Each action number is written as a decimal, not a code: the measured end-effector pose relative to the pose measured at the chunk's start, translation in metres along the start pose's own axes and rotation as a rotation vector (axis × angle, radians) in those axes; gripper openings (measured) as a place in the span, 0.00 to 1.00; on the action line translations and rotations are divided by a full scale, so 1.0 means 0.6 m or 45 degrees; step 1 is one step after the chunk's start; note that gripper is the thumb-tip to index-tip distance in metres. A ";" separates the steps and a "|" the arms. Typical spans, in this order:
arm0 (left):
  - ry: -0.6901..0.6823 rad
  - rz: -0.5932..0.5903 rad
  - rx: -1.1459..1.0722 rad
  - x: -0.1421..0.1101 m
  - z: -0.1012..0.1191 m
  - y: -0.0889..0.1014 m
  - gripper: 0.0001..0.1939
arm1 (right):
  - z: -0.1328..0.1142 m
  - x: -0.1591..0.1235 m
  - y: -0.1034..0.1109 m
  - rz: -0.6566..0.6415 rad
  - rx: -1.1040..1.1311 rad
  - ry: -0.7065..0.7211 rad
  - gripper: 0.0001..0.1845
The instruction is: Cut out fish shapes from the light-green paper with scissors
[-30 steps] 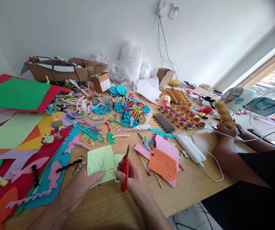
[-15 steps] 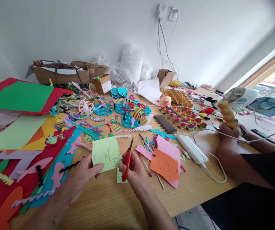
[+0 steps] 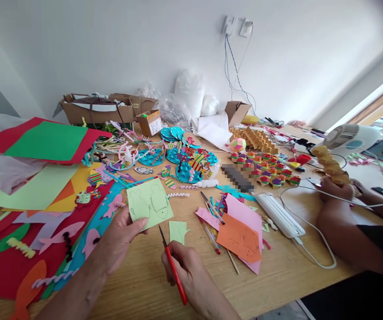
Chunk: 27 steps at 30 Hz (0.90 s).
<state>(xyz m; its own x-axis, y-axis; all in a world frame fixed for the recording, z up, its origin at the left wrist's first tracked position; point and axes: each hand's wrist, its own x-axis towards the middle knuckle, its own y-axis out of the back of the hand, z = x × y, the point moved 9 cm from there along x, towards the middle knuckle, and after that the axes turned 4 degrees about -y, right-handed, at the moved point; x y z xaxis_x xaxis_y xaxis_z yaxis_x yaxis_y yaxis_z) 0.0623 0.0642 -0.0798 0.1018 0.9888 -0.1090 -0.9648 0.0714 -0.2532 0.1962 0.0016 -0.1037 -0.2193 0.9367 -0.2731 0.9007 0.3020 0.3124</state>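
Observation:
My left hand pinches a light green paper by its lower left corner. Pencil outlines of fish are drawn on that sheet. My right hand is wrapped round red-handled scissors, whose dark blades point up and away, just below the sheet and apart from it. Whether the blades are parted I cannot tell. A smaller green paper piece lies on the table just beyond my right hand, partly covered by it. To the right, an orange paper with pencil outlines rests on pink paper.
Coloured sheets and fish cut-outs cover the left side. Pens lie beside the pink paper. A white power strip with its cable lies at right. Beyond it, a co-worker's hands hold an egg-carton strip. Painted carton cups stand farther back.
My right hand has moved down and away from the green sheet, and the scissors have swung to point up-left. More of the small green piece now shows. The view has shifted slightly.

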 end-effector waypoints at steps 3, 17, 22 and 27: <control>0.002 -0.016 -0.009 -0.003 -0.002 -0.002 0.18 | -0.003 0.008 -0.001 0.002 0.033 0.013 0.17; 0.113 -0.039 -0.083 -0.008 -0.021 -0.007 0.19 | 0.012 0.017 -0.015 -0.041 0.240 -0.043 0.17; 0.126 -0.038 -0.110 -0.010 -0.026 -0.005 0.21 | 0.012 0.018 -0.018 -0.052 0.266 -0.088 0.23; 0.128 -0.025 -0.096 -0.008 -0.025 -0.003 0.21 | 0.011 0.016 -0.017 -0.037 0.242 -0.064 0.28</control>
<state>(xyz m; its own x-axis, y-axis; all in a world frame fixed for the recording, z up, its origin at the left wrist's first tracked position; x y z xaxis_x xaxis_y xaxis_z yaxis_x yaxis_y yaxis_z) 0.0674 0.0573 -0.0929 0.1483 0.9688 -0.1985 -0.9417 0.0770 -0.3277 0.1874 0.0063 -0.1154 -0.2315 0.9165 -0.3263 0.9498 0.2854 0.1278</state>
